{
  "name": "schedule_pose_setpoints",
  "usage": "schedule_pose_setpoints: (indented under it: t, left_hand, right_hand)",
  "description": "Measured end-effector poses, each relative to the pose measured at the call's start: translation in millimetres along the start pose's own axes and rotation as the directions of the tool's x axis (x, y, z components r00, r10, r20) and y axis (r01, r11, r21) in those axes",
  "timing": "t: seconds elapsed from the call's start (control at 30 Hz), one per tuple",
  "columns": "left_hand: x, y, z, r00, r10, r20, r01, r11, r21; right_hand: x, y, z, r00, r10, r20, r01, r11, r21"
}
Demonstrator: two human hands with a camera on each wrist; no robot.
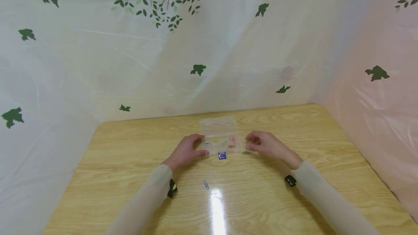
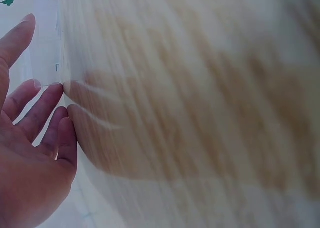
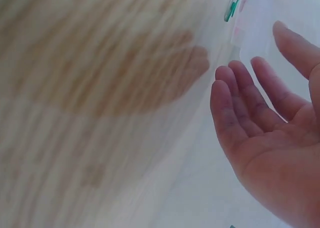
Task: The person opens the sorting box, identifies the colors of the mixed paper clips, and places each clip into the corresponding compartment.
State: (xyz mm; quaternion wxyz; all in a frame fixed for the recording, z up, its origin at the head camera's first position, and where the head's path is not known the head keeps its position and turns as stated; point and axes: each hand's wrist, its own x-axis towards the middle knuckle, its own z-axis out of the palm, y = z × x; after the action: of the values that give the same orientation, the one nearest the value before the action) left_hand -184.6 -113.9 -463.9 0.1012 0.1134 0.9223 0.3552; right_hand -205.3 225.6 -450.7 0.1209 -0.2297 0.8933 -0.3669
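Note:
A clear plastic box (image 1: 213,151) sits with its lid (image 1: 217,126) raised at the back. Colored paper clips lie inside it, among them a yellow one (image 1: 214,140), an orange-red one (image 1: 232,146) and some pink ones (image 1: 232,139). My left hand (image 1: 188,149) holds the box's left end, thumb at the front corner and fingers toward the back. Just off the right end is my right hand (image 1: 265,143), its fingers loosely bent around nothing. Below its thumb, a green paper clip (image 1: 245,152) lies on the table, also visible in the right wrist view.
A small blue rectangle with white marks (image 1: 222,155) is at the box's front edge. Nearer on the wooden table (image 1: 130,155) lies a blue paper clip (image 1: 206,185). A pale curtain (image 1: 147,64) with leaf and bird prints surrounds the table's back and sides.

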Motion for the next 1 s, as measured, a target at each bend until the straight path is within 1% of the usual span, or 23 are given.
schedule_pose_setpoints:
  t: [0.13, 0.27, 0.53, 0.63, 0.87, 1.0]
  left_hand:
    - [0.4, -1.0, 0.5, 1.000, 0.010, -0.003, -0.010, 1.000, 0.002]
    - [0.8, -2.9, 1.3, 1.000, 0.021, -0.005, -0.021, 1.000, 0.002]
    - [0.6, -5.9, 1.5, 1.000, 0.027, -0.007, -0.027, 1.000, -0.007]
    - [0.3, -5.7, 1.6, 1.000, 0.024, -0.008, -0.024, 1.000, -0.016]
    - [-0.7, -5.4, 2.6, 1.000, 0.021, -0.012, -0.022, 0.999, -0.033]
    - [-1.5, -3.3, 2.0, 1.000, 0.021, -0.007, -0.021, 0.998, -0.056]
  right_hand:
    - [-4.1, -1.1, 1.8, 0.999, 0.034, 0.021, -0.033, 0.999, -0.030]
    - [-6.9, -1.6, 5.0, 0.998, 0.044, 0.032, -0.043, 0.998, -0.047]
    - [-11.2, -6.8, 10.0, 0.999, 0.012, 0.035, -0.010, 0.999, -0.052]
    - [-11.7, -6.7, 11.6, 0.999, 0.000, 0.032, 0.003, 0.997, -0.077]
    - [-12.0, -4.8, 12.9, 0.997, -0.061, 0.047, 0.066, 0.990, -0.125]
    - [-12.0, -5.2, 13.3, 0.997, -0.054, 0.059, 0.061, 0.990, -0.128]
